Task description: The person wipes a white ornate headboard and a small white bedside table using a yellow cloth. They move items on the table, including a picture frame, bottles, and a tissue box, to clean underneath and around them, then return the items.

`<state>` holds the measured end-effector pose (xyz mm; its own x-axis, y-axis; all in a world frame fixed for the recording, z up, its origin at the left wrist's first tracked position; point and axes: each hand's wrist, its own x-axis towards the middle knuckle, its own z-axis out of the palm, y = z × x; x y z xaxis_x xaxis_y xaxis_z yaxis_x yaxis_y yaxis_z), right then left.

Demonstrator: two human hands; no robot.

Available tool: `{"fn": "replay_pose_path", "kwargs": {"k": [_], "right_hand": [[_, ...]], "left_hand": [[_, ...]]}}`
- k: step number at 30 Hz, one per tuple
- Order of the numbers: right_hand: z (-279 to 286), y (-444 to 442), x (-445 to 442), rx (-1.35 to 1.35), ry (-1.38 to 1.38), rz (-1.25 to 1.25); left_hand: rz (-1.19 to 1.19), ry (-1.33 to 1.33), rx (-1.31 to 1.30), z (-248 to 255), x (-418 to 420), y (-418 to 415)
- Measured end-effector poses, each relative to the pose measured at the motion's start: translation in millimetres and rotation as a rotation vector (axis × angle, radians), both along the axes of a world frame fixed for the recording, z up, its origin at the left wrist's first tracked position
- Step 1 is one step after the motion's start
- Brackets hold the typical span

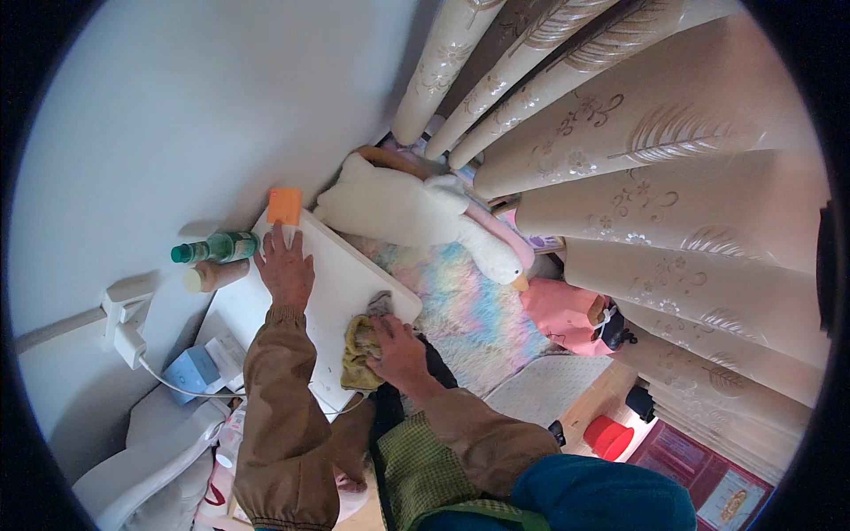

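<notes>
On a white tabletop (pixel 325 285), my left hand (pixel 285 269) is spread, its fingertips at the lower edge of an orange box (pixel 284 206). No object shows in its grasp. My right hand (pixel 400 352) grips a yellow-green cloth (pixel 358 355) at the table's near right side. A grey cloth-like piece (pixel 380 303) lies just above those fingers. Left of my left hand are a green bottle (pixel 232 247) and a beige bottle with a pale cap (pixel 222 274). Brown sleeves cover both forearms.
A white plush goose (pixel 405 206) lies on a fluffy multicolored rug (pixel 458 305) beyond the table. Patterned curtains (pixel 597 192) hang at right, by a pink bag (pixel 564 315). A charger (pixel 129 344) with a white cable is plugged in at left, above a blue box (pixel 192 373). A red bucket (pixel 607 437) stands lower right.
</notes>
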<state>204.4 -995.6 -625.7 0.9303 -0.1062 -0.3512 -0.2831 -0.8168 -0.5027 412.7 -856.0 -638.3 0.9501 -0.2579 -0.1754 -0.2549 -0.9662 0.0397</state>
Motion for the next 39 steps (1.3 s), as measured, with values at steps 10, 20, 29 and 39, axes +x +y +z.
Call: {"fn": "replay_pose_path", "kwargs": {"k": [10,20,29,39], "right_hand": [[-25.9,-5.1,-2.9,0.016,-0.172,-0.124],[-12.8,87.5,95.8,0.159,-0.142,0.348],[-20.7,118.8,97.6,0.155,-0.258,0.621],[-20.6,161.2,28.3,0.22,-0.434,0.77]], "left_hand": [[0.323,0.065,-0.84,95.7,-172.1,-2.2],[0.903,0.118,-0.663,52.1,-329.0,123.2],[0.623,0.11,-0.465,31.5,-296.4,134.6],[0.725,0.156,-0.617,14.0,-282.4,129.1]]}}
